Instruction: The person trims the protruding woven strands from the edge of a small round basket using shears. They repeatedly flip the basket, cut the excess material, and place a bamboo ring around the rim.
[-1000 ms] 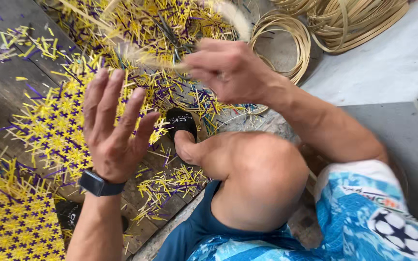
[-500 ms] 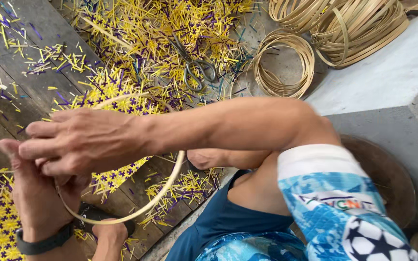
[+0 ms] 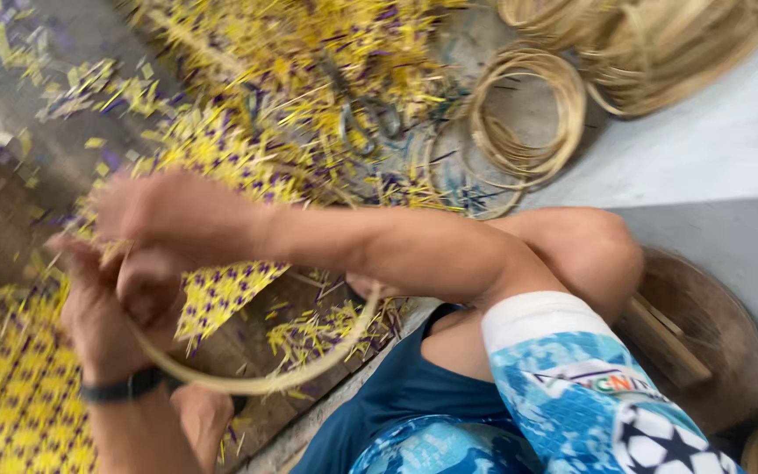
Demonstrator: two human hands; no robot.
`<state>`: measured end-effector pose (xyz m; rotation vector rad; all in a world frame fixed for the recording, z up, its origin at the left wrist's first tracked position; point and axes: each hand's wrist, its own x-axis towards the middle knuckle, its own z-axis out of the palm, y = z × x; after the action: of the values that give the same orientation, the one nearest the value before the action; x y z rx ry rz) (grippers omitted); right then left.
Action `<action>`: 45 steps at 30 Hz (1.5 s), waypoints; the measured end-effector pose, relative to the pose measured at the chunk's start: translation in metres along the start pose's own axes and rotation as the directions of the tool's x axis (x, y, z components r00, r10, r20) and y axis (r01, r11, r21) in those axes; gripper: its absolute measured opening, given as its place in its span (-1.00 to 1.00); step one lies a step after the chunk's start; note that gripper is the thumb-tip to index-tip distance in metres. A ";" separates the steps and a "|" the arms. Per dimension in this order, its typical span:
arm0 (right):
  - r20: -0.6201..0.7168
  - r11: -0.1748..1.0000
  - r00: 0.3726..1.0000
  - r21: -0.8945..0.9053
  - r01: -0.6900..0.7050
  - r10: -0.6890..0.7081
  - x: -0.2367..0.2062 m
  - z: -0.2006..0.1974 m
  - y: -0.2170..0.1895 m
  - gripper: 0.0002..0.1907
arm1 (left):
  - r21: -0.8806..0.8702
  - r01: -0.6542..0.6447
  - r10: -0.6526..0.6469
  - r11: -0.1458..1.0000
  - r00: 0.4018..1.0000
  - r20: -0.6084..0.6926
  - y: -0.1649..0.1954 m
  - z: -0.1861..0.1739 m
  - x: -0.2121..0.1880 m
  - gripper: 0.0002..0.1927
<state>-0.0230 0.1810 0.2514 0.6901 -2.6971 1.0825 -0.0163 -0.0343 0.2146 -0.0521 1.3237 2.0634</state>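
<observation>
Pale bent cane hoop (image 3: 256, 379) now sits low at our lap, no longer up by the scraps; our left hand (image 3: 103, 312) and right hand (image 3: 164, 215) both grip its rim over the yellow-purple woven mat (image 3: 221, 294).

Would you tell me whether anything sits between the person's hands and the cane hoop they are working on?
Nothing visible does. Both the left hand and the right hand look closed on the cane hoop at its left side, though motion blur hides the exact finger contact.

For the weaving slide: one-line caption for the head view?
Both hands, left hand and right hand, grip a cane hoop over yellow-and-purple woven mat.
</observation>
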 end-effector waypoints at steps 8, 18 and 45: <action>0.186 0.080 0.833 0.961 -0.265 0.521 -0.026 -0.008 0.084 -0.37 | -0.579 -0.446 0.348 0.682 0.895 -0.280 0.010 -0.071 0.024 -0.68; 0.314 0.064 0.842 0.924 -0.378 0.439 -0.035 0.015 0.082 -0.52 | -0.359 -0.195 0.140 0.913 0.975 -0.172 0.029 -0.100 0.025 -0.64; 0.046 0.446 0.623 0.657 -0.608 0.781 -0.046 0.122 0.136 -0.81 | 0.131 -0.320 0.315 0.938 0.638 -0.703 -0.101 -0.174 0.052 -0.77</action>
<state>-0.0437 0.2001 0.0652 -0.6504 -2.3327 2.1251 -0.0545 -0.1245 0.0316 -0.7598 1.8963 2.4655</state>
